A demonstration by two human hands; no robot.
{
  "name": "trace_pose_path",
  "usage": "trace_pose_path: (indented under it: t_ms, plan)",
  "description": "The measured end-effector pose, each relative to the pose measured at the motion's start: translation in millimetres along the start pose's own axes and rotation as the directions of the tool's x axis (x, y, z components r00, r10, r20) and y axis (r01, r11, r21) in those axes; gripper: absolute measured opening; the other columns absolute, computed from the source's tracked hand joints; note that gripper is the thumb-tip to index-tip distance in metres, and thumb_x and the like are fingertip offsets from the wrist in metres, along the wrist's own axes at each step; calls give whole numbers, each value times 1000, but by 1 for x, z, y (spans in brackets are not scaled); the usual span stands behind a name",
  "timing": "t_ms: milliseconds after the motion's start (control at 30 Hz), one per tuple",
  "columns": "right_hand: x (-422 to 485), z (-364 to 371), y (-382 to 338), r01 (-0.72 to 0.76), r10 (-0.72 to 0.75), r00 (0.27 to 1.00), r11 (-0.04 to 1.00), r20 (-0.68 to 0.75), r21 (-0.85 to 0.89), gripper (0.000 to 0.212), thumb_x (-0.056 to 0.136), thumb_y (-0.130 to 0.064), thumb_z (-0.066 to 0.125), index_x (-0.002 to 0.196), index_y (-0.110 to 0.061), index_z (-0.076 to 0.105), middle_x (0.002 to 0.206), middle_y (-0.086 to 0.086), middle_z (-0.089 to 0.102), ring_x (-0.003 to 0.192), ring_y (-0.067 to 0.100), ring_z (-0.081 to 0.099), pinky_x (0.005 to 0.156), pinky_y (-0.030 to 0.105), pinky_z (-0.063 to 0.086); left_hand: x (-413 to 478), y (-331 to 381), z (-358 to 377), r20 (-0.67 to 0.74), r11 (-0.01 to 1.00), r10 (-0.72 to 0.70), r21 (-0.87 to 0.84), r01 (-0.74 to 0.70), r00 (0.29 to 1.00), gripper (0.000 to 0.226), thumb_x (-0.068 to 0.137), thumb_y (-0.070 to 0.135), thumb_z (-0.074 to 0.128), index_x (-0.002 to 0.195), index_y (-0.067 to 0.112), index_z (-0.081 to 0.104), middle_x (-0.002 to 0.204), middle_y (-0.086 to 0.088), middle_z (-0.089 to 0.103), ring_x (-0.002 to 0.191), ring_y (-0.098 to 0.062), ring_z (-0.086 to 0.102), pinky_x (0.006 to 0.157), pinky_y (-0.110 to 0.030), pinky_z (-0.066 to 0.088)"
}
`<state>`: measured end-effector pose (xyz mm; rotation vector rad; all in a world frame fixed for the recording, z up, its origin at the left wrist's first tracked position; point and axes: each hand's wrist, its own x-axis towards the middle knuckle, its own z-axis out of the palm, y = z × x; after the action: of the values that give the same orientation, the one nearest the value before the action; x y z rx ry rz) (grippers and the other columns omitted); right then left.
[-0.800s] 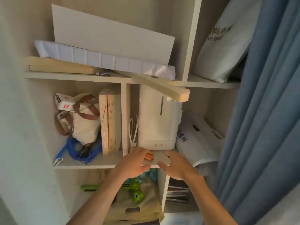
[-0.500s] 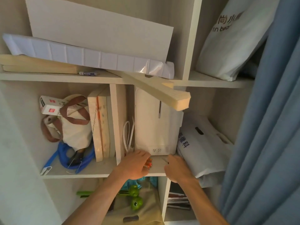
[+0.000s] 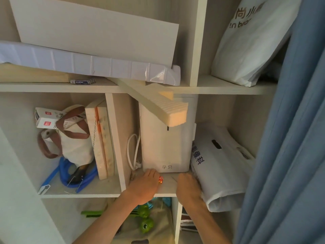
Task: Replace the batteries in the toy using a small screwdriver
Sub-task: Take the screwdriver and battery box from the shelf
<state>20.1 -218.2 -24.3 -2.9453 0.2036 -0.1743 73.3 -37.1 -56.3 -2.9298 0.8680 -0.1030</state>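
Left hand (image 3: 144, 187): it lies on the middle shelf (image 3: 169, 186), on top of a small orange thing (image 3: 160, 180). I cannot tell if it grips it.
Right hand (image 3: 188, 186): it is on the same shelf, touching the white bag (image 3: 221, 173). I cannot tell if its fingers are bent.
Batteries (image 3: 82, 82): a small pack lies on the upper shelf (image 3: 52, 88), up and left of both hands.
White box (image 3: 165, 147): it stands just behind the hands.
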Motion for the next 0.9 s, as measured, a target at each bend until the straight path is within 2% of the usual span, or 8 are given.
trace_pose_path:
  t_ms: [133, 233, 333, 467, 567, 700, 833, 900]
  plan:
    - [-9, -7, 0, 22, -18, 1000, 985, -25, 173, 19, 99, -5, 50, 106, -12, 66, 114, 9, 68, 100, 25, 68, 83, 34, 57, -7, 7, -8, -3, 995, -64, -78, 63, 998, 32, 106, 19, 55, 135, 11, 45, 122, -10, 57, 107, -24, 62, 84, -35, 52]
    - [-16, -19, 7, 34, -15, 998, 926, -54, 376, 14, 100, -9, 46, 100, -15, 60, 108, 4, 62, 89, 24, 64, 80, 40, 59, -23, 12, -22, -48, 932, -184, -327, 159, 982, 15, 113, 29, 40, 124, 19, 43, 90, -2, 58, 74, -15, 59, 65, -36, 49]
    - [-29, -32, 15, 135, -92, 990, 813, -105, 566, 13, 103, -13, 51, 94, -20, 55, 96, 1, 62, 83, 20, 63, 77, 40, 62, -53, 15, -41, -114, 793, -308, -579, 189, 944, 15, 115, 34, 32, 119, 24, 42, 78, 2, 53, 60, -8, 47, 57, -26, 40]
    - [-45, -46, 3, 237, -238, 967, 691, -95, 682, 10, 103, -18, 56, 97, -26, 57, 89, 5, 70, 85, 27, 70, 78, 50, 62, -112, 15, -64, -184, 686, -443, -700, 199, 878, 13, 115, 31, 35, 124, 26, 42, 77, 6, 50, 63, -4, 47, 61, -23, 41]
    - [-59, -51, -31, 284, -378, 924, 575, -58, 767, 15, 103, -17, 57, 99, -31, 60, 89, -2, 72, 85, 19, 72, 77, 44, 65, -167, 4, -76, -204, 604, -534, -771, 202, 821, 6, 115, 30, 36, 119, 30, 41, 79, 14, 50, 66, 9, 55, 64, -14, 45]
    - [-88, -56, -97, 288, -509, 859, 401, -50, 870, 16, 99, -6, 63, 101, -22, 67, 88, 1, 73, 83, 18, 76, 74, 35, 67, -248, -16, -85, -214, 522, -676, -814, 253, 705, 5, 114, 29, 37, 111, 30, 41, 76, 12, 46, 60, 4, 49, 58, -15, 42]
    - [-127, -51, -177, 322, -664, 747, 330, -24, 888, 21, 93, 2, 67, 91, -18, 72, 75, -3, 76, 73, 13, 74, 70, 27, 63, -346, -40, -83, -234, 493, -786, -796, 352, 572, 7, 113, 35, 38, 114, 29, 42, 77, 4, 44, 66, -5, 43, 66, -30, 42]
    - [-155, -46, -221, 292, -705, 709, 291, -2, 911, 19, 92, 5, 67, 88, -12, 73, 77, 7, 77, 75, 26, 75, 74, 34, 65, -402, -52, -80, -226, 443, -840, -810, 384, 493, 8, 113, 35, 39, 114, 29, 44, 81, -7, 50, 74, -12, 47, 73, -35, 45]
